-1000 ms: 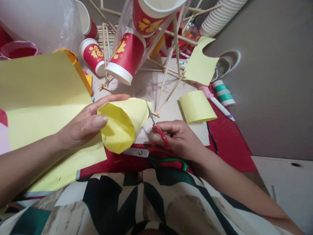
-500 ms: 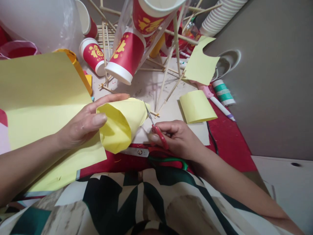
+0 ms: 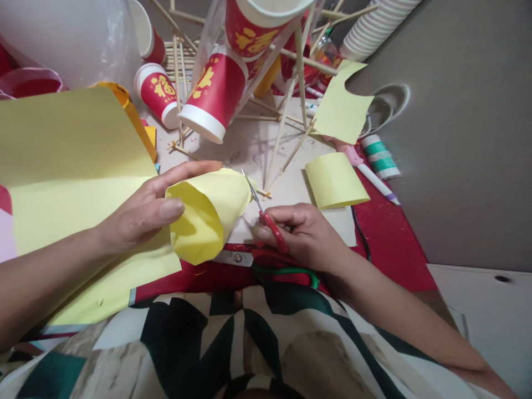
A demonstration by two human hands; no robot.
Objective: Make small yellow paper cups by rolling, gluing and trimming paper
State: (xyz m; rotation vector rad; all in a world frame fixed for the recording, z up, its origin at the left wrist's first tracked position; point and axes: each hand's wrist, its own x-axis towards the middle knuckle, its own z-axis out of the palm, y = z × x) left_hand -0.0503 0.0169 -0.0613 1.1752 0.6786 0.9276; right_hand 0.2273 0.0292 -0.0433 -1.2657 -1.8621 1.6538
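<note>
My left hand (image 3: 145, 208) is closed on a yellow paper tube (image 3: 226, 202), with the thumb at the rim of its wide opening, which faces me. Small red-handled scissors (image 3: 272, 228) are in my right hand (image 3: 307, 233). Their metal blades lie against the far right end of the tube, and I cannot tell how far apart they are. Below the tube rest larger scissors (image 3: 286, 271) with green on the handle, partly hidden by the tube and my right hand. A short curled piece of yellow paper (image 3: 336, 180) stands to the right.
A large yellow sheet (image 3: 75, 144) lies at left. Ahead rises a frame of wooden sticks (image 3: 286, 111) with red paper cups (image 3: 218, 88) in clear plastic. A cut yellow sheet (image 3: 343, 105), a marker (image 3: 380, 185) and a green-and-white roll (image 3: 380, 157) lie near the right wall.
The paper tube and my left hand have shifted very slightly right and down. The scissors stay at the tube's far end, almost unmoved.
</note>
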